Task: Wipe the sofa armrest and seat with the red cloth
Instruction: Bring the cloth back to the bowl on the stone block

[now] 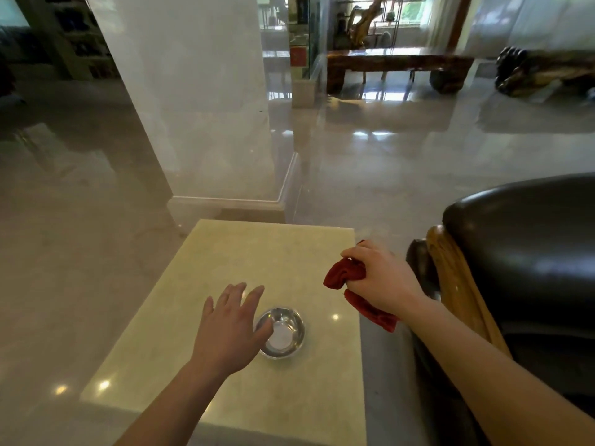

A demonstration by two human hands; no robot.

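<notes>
My right hand [381,278] is closed around the crumpled red cloth [344,275], whose ends hang out to the left and below my fist. It hovers over the right edge of a small table, just left of the sofa. The sofa's dark leather armrest [521,239] with carved wooden trim [450,268] fills the right side; the seat is not in view. My left hand [231,323] is spread flat, palm down, over the table beside a metal bowl, holding nothing.
A pale stone side table [264,252] stands in front of me, with a small shiny steel bowl [285,333] on it. Behind it rises a white marble pillar [199,107]. The glossy tiled floor [402,162] stretches to a dark wooden bench [396,64] at the back.
</notes>
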